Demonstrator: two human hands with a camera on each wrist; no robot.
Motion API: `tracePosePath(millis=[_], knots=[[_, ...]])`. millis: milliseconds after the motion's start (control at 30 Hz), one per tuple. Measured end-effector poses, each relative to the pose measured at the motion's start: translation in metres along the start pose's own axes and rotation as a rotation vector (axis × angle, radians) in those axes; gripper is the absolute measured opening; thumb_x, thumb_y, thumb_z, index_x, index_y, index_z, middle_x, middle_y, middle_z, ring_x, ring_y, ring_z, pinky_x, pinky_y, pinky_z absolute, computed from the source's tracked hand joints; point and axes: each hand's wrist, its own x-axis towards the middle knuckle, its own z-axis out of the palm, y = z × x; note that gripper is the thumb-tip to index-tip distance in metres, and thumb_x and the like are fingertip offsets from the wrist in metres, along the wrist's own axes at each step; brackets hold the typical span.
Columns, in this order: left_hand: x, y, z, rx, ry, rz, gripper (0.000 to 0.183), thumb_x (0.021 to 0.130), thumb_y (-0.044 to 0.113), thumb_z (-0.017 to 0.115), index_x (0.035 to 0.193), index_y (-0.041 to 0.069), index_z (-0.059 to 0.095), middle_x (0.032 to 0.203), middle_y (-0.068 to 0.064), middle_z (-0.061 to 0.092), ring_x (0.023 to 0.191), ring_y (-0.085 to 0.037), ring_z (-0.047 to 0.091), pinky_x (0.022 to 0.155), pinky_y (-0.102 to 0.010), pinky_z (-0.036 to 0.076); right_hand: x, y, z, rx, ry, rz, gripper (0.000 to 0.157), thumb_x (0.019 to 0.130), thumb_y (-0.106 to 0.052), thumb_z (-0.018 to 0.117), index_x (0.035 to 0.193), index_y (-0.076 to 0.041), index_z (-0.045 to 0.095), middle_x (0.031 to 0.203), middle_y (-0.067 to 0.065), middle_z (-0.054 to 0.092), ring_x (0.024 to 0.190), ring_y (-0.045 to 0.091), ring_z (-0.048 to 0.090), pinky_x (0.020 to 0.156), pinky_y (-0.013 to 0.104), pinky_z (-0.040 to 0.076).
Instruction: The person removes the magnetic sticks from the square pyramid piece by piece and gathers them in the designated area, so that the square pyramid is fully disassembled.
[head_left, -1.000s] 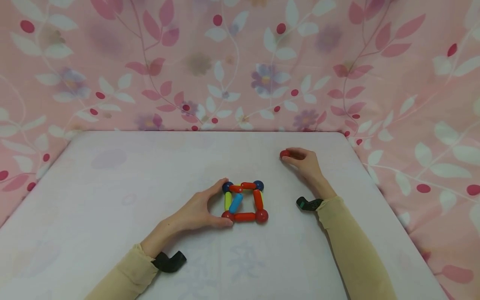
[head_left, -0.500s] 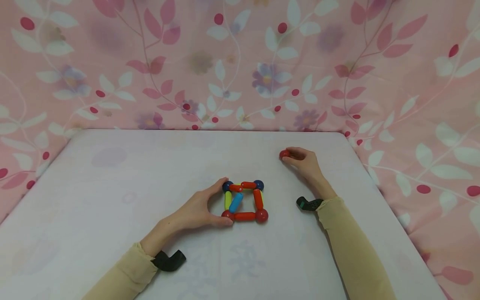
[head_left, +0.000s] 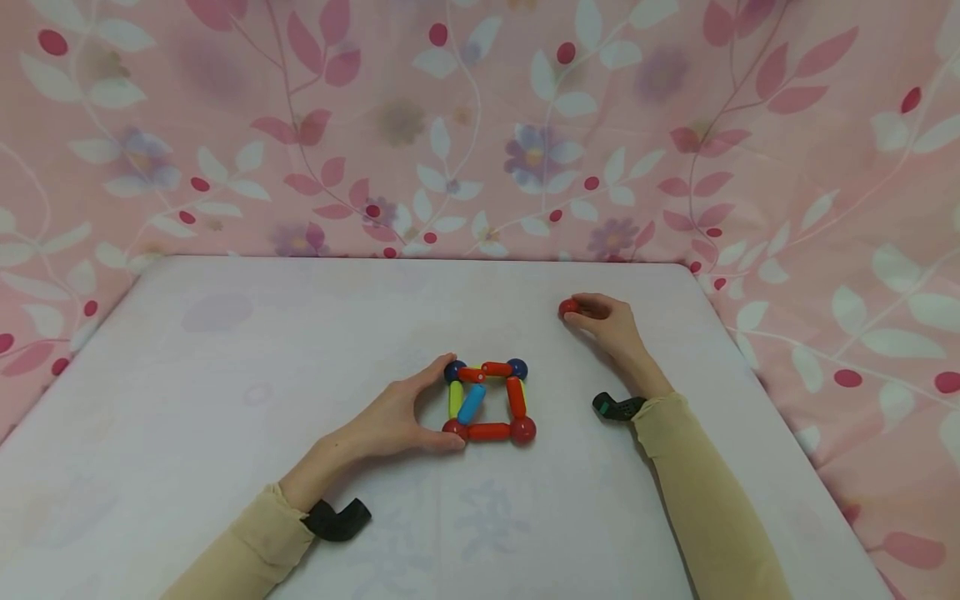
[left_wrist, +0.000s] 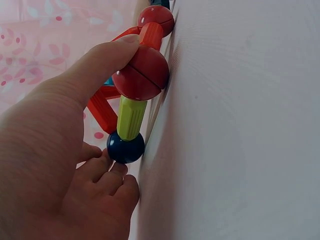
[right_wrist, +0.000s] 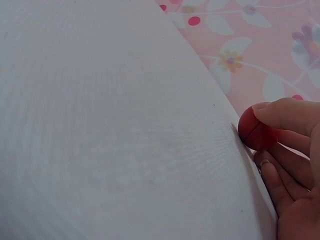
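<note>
A square frame of magnetic rods and balls lies on the table, with red balls (head_left: 522, 430) at the near corners and blue balls (head_left: 517, 368) at the far ones. Red rods (head_left: 489, 432) and yellow-green rods join them, and a light blue rod (head_left: 471, 403) slants inward. My left hand (head_left: 392, 421) grips its left side, thumb on the near red ball (left_wrist: 142, 74), fingers against the far blue ball (left_wrist: 125, 147). Toward the back right, my right hand (head_left: 611, 329) pinches a single red ball (right_wrist: 256, 129) between thumb and fingers, at the tabletop.
The white-covered table (head_left: 300, 317) reaches back to a pink floral curtain (head_left: 480, 125), which also hangs along the right side. Dark wrist-worn cameras sit at the left wrist (head_left: 337, 521) and the right wrist (head_left: 617, 407).
</note>
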Motion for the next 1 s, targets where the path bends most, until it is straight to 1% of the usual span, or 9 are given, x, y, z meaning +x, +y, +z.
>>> tracePosePath(millis=[367,433,500,600,667,733,800,867,1000], knots=[[0.000,0.001,-0.001,-0.007,-0.004,0.001,0.112,0.071,0.059,0.083,0.160,0.027,0.023,0.163,0.007,0.028,0.151,-0.019,0.026,0.117,-0.054,0.032,0.000,-0.001,-0.001,0.028,-0.017,0.023,0.062,0.089,-0.042,0.074,0.140,-0.012,0.057,0.138,0.010,0.058,0.126,0.026,0.053,0.111,0.045,0.043],[0.000,0.002,-0.001,-0.007,-0.003,-0.001,0.112,0.071,0.059,0.083,0.160,0.028,0.023,0.163,0.007,0.028,0.151,-0.020,0.026,0.117,-0.054,0.032,0.000,-0.002,-0.002,0.040,-0.020,0.035,0.062,0.090,-0.041,0.074,0.141,-0.012,0.057,0.139,0.010,0.058,0.127,0.026,0.053,0.111,0.043,0.043],[0.000,0.002,-0.001,-0.008,-0.004,-0.002,0.112,0.071,0.059,0.083,0.160,0.028,0.023,0.163,0.007,0.028,0.151,-0.019,0.026,0.118,-0.054,0.031,0.000,-0.006,-0.005,0.054,-0.014,0.041,0.061,0.090,-0.040,0.074,0.141,-0.011,0.057,0.139,0.011,0.059,0.127,0.024,0.053,0.110,0.038,0.044],[0.000,0.002,-0.001,-0.010,-0.004,-0.005,0.112,0.072,0.057,0.084,0.160,0.028,0.022,0.163,0.007,0.028,0.151,-0.019,0.026,0.118,-0.054,0.031,-0.002,-0.021,-0.012,0.121,0.027,0.018,0.058,0.091,-0.034,0.075,0.139,-0.008,0.058,0.138,0.012,0.060,0.126,0.020,0.055,0.105,0.027,0.047],[0.000,0.001,-0.001,-0.012,-0.006,-0.005,0.111,0.072,0.057,0.084,0.160,0.028,0.022,0.163,0.007,0.028,0.151,-0.019,0.026,0.118,-0.054,0.031,-0.006,-0.038,-0.016,0.162,0.063,-0.020,0.054,0.091,-0.030,0.075,0.136,-0.006,0.060,0.134,0.010,0.063,0.123,0.017,0.057,0.100,0.021,0.049],[0.000,0.001,-0.001,-0.017,-0.007,-0.003,0.111,0.072,0.057,0.084,0.160,0.028,0.022,0.163,0.007,0.029,0.151,-0.020,0.026,0.118,-0.055,0.031,-0.013,-0.058,-0.018,0.186,0.073,-0.062,0.051,0.090,-0.029,0.075,0.134,-0.006,0.062,0.131,0.008,0.065,0.119,0.015,0.060,0.098,0.019,0.050],[0.000,0.001,-0.001,-0.020,-0.008,0.000,0.111,0.072,0.057,0.084,0.160,0.028,0.023,0.163,0.007,0.029,0.151,-0.020,0.026,0.118,-0.055,0.031,-0.023,-0.077,-0.015,0.162,0.046,-0.093,0.049,0.091,-0.030,0.075,0.132,-0.008,0.063,0.128,0.005,0.066,0.116,0.014,0.062,0.099,0.020,0.050],[0.000,0.001,-0.001,-0.023,-0.009,0.002,0.111,0.072,0.057,0.084,0.160,0.028,0.023,0.163,0.008,0.029,0.151,-0.020,0.026,0.117,-0.055,0.031,-0.034,-0.090,-0.010,0.123,-0.013,-0.125,0.047,0.092,-0.031,0.073,0.132,-0.009,0.063,0.128,0.007,0.066,0.116,0.015,0.063,0.100,0.023,0.051],[0.000,0.002,-0.001,-0.026,-0.014,0.004,0.111,0.072,0.058,0.084,0.160,0.028,0.023,0.163,0.008,0.029,0.151,-0.019,0.026,0.118,-0.054,0.031,-0.059,-0.101,0.004,0.054,-0.144,-0.171,0.044,0.094,-0.031,0.071,0.132,-0.011,0.063,0.129,0.010,0.066,0.116,0.020,0.065,0.098,0.026,0.053]])
